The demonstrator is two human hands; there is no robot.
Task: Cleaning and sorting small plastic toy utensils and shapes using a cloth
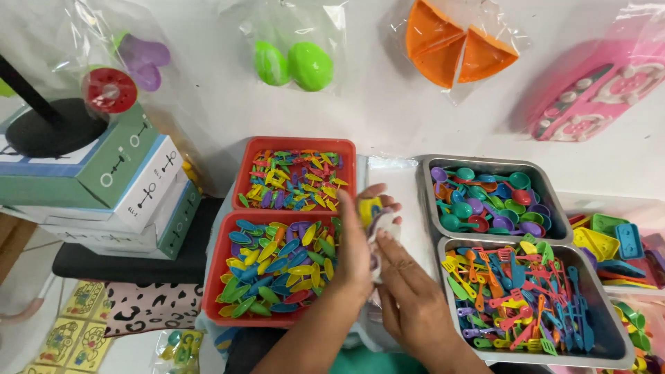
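My left hand [357,242] holds a small clear plastic bag [383,228] with a yellow toy piece [369,208] at its top, between the red and metal trays. My right hand [409,284] touches the same bag from below and to the right, fingers pointing up along it. The bag is mostly hidden by both hands. Just left lies a red tray [222,266] full of small coloured toy knives. Just right stands a metal tray [609,325] of coloured toy spatulas and forks.
A second red tray [294,144] of tiny coloured pieces sits behind the first. A metal tray [485,163] of toy spoons is at right rear. Stacked boxes [131,187] stand left. Bagged toys hang on the wall: green eggs [294,64], orange wedges [450,45], a pink set [599,93].
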